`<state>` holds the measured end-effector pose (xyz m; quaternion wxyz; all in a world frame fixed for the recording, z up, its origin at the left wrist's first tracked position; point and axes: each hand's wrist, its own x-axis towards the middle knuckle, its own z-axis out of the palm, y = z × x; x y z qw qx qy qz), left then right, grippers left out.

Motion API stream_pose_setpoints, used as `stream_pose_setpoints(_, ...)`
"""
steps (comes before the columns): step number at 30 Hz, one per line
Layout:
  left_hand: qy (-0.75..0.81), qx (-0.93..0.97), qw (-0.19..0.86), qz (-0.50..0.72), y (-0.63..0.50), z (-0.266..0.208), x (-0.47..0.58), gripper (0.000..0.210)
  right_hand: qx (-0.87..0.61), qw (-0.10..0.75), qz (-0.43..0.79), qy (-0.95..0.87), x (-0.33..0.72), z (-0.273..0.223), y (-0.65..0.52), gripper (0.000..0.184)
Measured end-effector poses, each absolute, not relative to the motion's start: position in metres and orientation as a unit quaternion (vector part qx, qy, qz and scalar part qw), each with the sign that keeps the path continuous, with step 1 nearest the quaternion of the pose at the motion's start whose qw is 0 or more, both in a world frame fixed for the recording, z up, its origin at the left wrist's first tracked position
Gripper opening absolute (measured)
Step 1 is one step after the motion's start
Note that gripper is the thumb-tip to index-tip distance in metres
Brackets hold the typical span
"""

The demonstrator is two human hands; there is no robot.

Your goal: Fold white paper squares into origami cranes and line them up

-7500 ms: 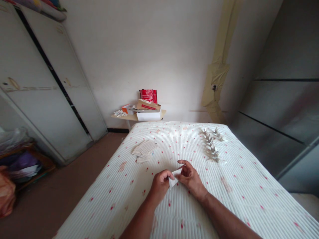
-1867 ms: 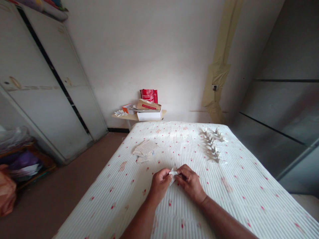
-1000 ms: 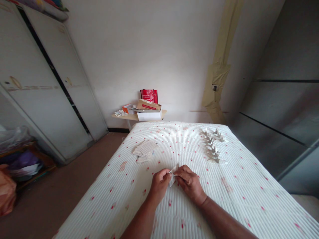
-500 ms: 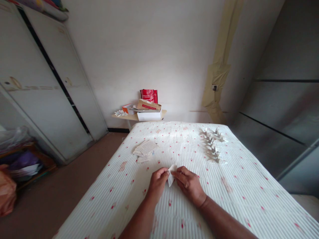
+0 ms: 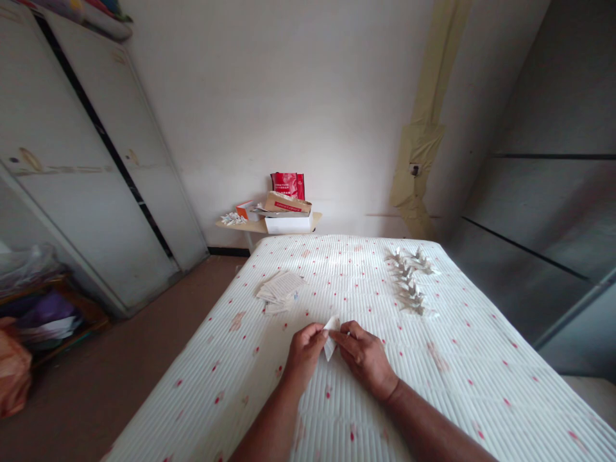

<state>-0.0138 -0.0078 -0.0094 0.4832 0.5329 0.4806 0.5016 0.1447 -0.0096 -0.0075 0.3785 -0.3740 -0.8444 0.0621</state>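
Paper piece (image 5: 330, 338): small, white, part-folded, pinched btwn both my hands just above the bed, near-centre of view, standing more or less upright w/ a pointed top.
Left hand (image 5: 305, 351): thumb + fingertips clenched on the paper's left edge, knuckles up, wrist low over the bed.
Right hand (image 5: 364, 354): fingers pressed on the paper's right edge, also gripping it; back of hand faces me. Hands nearly touch each other at the paper.
Bed (image 5: 462, 378): white ribbed cover w/ small red dots; my forearms run in from the bottom edge across it.
Sheet pile (image 5: 280, 287): loose stack of flat white sheets, lying on the bed to the left & further from me than my hands, well apart from them.
Folded figures (image 5: 409, 280): a row of small finished paper shapes on the bed's right side, running away from me toward the far edge; too small to count for sure.
Side table (image 5: 255, 226): low, past the far end of the bed against the wall; carries a white box (image 5: 287, 222), a red packet (image 5: 287, 184) upright behind it & more folded bits at its left end.
Wardrobe (image 5: 72, 167): pale doors, left of the bed.
Floor (image 5: 120, 378): brown, btwn wardrobe & bed.
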Motion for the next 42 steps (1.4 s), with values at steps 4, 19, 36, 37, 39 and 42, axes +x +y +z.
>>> stream_pose_setpoints(4, 0.5, 0.537, 0.452, 0.508, -0.007, -0.011, -0.013, 0.031, -0.37, 0.469, 0.156, -0.787, 0.147, -0.01, -0.004, 0.025)
stream_pose_setpoints(19, 0.499, 0.539, 0.457, 0.502, -0.012, -0.009, -0.006, 0.033, -0.433, 0.451, 0.501, -0.598, 0.136, 0.006, -0.006, 0.028)
stream_pose_setpoints(36, 0.506, 0.563, 0.434, 0.488, -0.014, -0.007, -0.005, 0.027, -0.39, 0.42, 0.537, -0.619, 0.14, 0.0, -0.004, 0.036)
stream_pose_setpoints(37, 0.505, 0.566, 0.431, 0.488, -0.014, -0.006, -0.006, 0.026, -0.381, 0.419, 0.543, -0.621, 0.14, 0.001, -0.004, 0.035)
stream_pose_setpoints(39, 0.5, 0.57, 0.427, 0.492, -0.015, -0.005, -0.006, 0.026, -0.368, 0.419, 0.555, -0.617, 0.139, 0.001, -0.004, 0.035)
stream_pose_setpoints(42, 0.495, 0.569, 0.427, 0.499, -0.016, -0.005, -0.006, 0.026, -0.373, 0.425, 0.566, -0.6, 0.136, 0.001, -0.005, 0.035)
